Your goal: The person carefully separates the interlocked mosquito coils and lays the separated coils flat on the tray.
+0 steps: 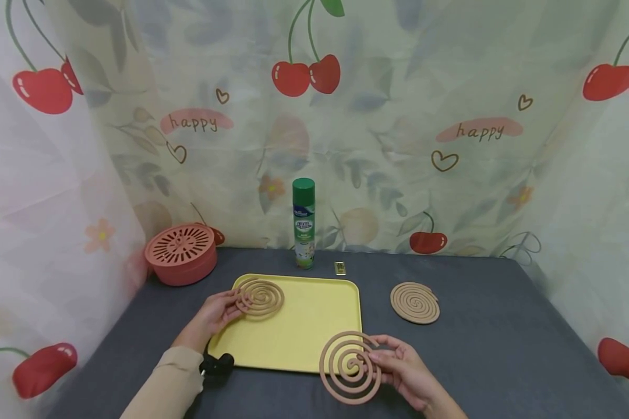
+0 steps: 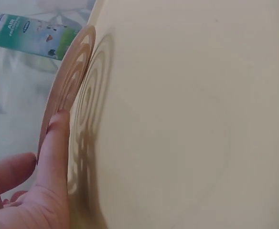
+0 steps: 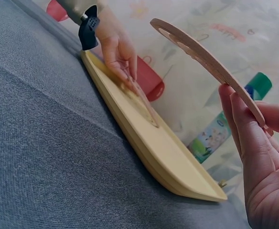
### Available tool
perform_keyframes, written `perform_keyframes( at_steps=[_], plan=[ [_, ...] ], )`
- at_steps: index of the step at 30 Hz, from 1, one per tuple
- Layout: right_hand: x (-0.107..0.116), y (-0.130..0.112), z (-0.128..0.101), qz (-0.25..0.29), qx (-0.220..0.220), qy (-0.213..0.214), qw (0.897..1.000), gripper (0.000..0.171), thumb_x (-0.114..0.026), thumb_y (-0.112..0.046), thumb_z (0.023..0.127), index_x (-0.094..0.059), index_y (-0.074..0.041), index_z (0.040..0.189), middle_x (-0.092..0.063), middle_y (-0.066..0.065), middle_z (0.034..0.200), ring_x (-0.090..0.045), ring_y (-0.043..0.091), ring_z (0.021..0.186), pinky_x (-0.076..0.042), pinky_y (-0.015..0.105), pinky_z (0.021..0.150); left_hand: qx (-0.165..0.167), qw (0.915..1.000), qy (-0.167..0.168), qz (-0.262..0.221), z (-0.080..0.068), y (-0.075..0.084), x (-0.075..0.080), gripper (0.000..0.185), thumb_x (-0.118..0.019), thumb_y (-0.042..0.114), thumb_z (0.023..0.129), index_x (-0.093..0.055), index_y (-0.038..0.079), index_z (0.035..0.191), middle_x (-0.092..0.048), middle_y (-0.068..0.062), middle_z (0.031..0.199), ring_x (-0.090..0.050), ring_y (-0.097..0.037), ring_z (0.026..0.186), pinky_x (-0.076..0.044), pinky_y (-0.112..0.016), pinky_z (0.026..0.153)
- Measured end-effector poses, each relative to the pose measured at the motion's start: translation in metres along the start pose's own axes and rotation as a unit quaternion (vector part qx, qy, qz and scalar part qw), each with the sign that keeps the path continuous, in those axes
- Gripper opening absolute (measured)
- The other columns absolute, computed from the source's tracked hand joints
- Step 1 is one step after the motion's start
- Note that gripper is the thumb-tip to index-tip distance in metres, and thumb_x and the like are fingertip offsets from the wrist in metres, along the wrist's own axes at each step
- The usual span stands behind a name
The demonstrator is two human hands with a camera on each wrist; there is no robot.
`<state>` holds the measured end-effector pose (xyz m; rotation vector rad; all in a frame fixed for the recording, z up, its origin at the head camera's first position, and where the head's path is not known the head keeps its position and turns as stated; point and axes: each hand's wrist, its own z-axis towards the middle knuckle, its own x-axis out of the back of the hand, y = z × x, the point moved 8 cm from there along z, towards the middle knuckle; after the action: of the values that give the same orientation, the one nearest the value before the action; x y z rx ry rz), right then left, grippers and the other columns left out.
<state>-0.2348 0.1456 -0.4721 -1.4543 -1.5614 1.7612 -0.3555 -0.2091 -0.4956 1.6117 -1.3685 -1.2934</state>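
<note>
Near the upper left corner of the yellow tray [image 1: 314, 326], my left hand [image 1: 217, 314] pinches a brown mosquito coil [image 1: 262, 298] by its edge. In the left wrist view that coil [image 2: 70, 78] tilts close over the tray and casts a shadow on it. My right hand [image 1: 398, 366] holds a second mosquito coil [image 1: 340, 389] between thumb and fingers, raised over the tray's front right corner. Seen edge-on in the right wrist view, this coil [image 3: 201, 59] is well above the table. A third coil [image 1: 415, 303], tightly wound, lies on the table right of the tray.
A round red box with a slotted lid [image 1: 182, 256] sits at the back left. Behind the tray stands a green spray can [image 1: 304, 224], with a small gold metal piece [image 1: 340, 268] to its right. Patterned cloth [image 1: 367, 145] surrounds the dark table [image 1: 482, 337] at the back and sides.
</note>
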Motion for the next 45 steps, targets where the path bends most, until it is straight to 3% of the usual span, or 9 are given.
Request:
perform_keyframes(
  at_steps=[4,9,13,16,24,30,39,45],
  plan=[
    [-0.001,0.0,0.0,0.004,0.001,-0.002,1.0,0.022,-0.053,-0.004,0.093,-0.052,-0.01,0.114,-0.071,0.005,0.098,-0.069,0.014,0.091,-0.056,0.026,0.076,-0.002,1.0,0.009,0.001,-0.001,0.001,0.002,0.054,-0.034,0.002,0.099,-0.009,-0.005,0.147,-0.062,-0.001,0.099,-0.064,-0.002,0.082,-0.053,-0.018,0.077],
    [-0.001,0.0,0.0,0.003,0.001,-0.003,1.0,0.022,-0.053,-0.004,0.093,-0.051,-0.01,0.114,-0.071,0.005,0.099,-0.068,0.013,0.091,-0.056,0.025,0.076,-0.012,0.9994,0.023,0.022,-0.001,0.003,0.0,0.054,-0.034,0.002,0.099,-0.01,-0.007,0.146,-0.048,-0.021,0.129,-0.059,-0.007,0.097,-0.049,-0.02,0.087],
    [0.0,0.001,0.0,0.002,-0.002,0.004,1.0,0.022,-0.054,-0.005,0.092,-0.051,-0.009,0.114,-0.071,0.005,0.099,-0.068,0.013,0.091,-0.056,0.025,0.076,-0.015,0.9981,0.044,0.04,-0.001,0.006,0.001,0.051,-0.032,0.003,0.099,-0.012,-0.009,0.145,-0.024,-0.029,0.147,-0.041,-0.025,0.126,-0.036,-0.034,0.109],
    [0.0,0.001,0.0,0.001,-0.005,0.007,1.0,0.023,-0.054,-0.005,0.092,-0.051,-0.009,0.114,-0.071,0.005,0.098,-0.068,0.013,0.091,-0.056,0.025,0.076,-0.019,0.9981,0.051,0.029,-0.002,0.009,0.001,0.053,-0.032,0.0,0.098,-0.01,-0.009,0.145,-0.016,-0.028,0.151,-0.024,-0.032,0.138,-0.023,-0.041,0.115],
    [0.0,0.002,0.001,-0.006,-0.003,0.008,1.0,0.023,-0.054,-0.005,0.092,-0.051,-0.009,0.115,-0.071,0.004,0.098,-0.068,0.012,0.091,-0.056,0.025,0.075,-0.043,0.9954,0.084,-0.017,-0.008,0.016,0.008,0.055,-0.033,-0.006,0.095,-0.012,-0.008,0.145,-0.014,-0.026,0.152,-0.018,-0.03,0.141,-0.021,-0.039,0.116],
    [-0.003,-0.001,0.001,-0.01,0.003,-0.001,1.0,0.024,-0.054,-0.005,0.092,-0.051,-0.008,0.116,-0.071,0.003,0.097,-0.068,0.011,0.09,-0.056,0.024,0.074,-0.045,0.9919,0.115,-0.029,-0.014,0.019,0.01,0.052,-0.033,-0.002,0.097,-0.016,-0.003,0.146,-0.018,-0.022,0.153,-0.02,-0.025,0.141,-0.022,-0.036,0.116],
    [-0.005,-0.003,0.003,-0.012,0.006,-0.004,1.0,0.024,-0.053,-0.004,0.092,-0.05,-0.007,0.116,-0.071,0.002,0.097,-0.068,0.01,0.088,-0.056,0.024,0.074,-0.056,0.9928,0.102,-0.03,-0.01,0.017,0.014,0.053,-0.044,0.007,0.097,-0.024,-0.002,0.145,-0.026,-0.022,0.15,-0.029,-0.024,0.138,-0.03,-0.031,0.113],
    [-0.007,-0.003,0.006,-0.019,0.003,-0.005,1.0,0.031,-0.054,-0.005,0.092,-0.046,-0.002,0.122,-0.071,0.002,0.098,-0.068,0.01,0.09,-0.056,0.024,0.074,-0.039,0.9926,0.107,-0.043,-0.018,0.024,0.005,0.051,-0.033,-0.001,0.098,-0.017,-0.004,0.146,-0.017,-0.023,0.153,-0.02,-0.027,0.141,-0.022,-0.035,0.116]
  ],
)
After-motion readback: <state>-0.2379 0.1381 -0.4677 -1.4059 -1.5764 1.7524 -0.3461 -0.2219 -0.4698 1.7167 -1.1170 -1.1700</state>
